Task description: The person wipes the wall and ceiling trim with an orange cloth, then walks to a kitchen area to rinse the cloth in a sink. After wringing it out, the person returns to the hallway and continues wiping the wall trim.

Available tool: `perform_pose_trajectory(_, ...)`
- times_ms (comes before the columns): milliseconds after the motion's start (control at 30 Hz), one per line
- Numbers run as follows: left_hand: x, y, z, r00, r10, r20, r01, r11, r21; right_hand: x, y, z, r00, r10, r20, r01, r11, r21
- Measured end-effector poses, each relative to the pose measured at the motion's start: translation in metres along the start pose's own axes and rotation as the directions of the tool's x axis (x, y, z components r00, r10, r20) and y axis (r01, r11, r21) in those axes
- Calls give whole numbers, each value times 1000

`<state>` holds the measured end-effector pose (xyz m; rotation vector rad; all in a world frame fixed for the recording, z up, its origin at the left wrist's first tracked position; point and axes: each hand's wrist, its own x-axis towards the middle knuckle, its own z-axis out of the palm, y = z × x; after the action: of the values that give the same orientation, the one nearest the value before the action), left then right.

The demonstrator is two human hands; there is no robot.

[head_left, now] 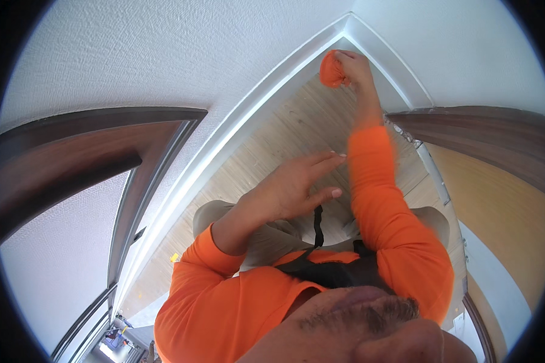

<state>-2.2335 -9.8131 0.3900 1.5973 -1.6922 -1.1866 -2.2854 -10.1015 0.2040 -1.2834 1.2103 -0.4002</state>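
An orange cloth [331, 70], bunched up, is gripped in my right hand [355, 68]. That arm reaches far forward, so the cloth is close to the corner where two white baseboards [297, 59] meet. Over my lap, my left hand [289, 186] hangs in the air with its thumb and fingers apart, holding nothing. Wood-look flooring [278, 130] spreads beneath both hands.
Textured white walls [163, 54] rise on both sides of the corner. A dark brown door frame [157, 130] stands at left, another dark wooden frame [478, 133] at right beside a tan panel [490, 193]. A small yellow piece [175, 258] lies on the floor at left.
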Motion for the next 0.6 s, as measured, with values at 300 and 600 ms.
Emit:
perform_pose_trajectory(300, -3, -12, 4, 998, -48, 27, 42, 977, 211, 2, 10, 59, 566, -435, -700, 592, 806, -22)
perform_pose_trajectory(600, -17, -7, 10, 996, -85, -39, 92, 962, 257, 2, -26, 45, 888, -196, -415, 92, 962, -256)
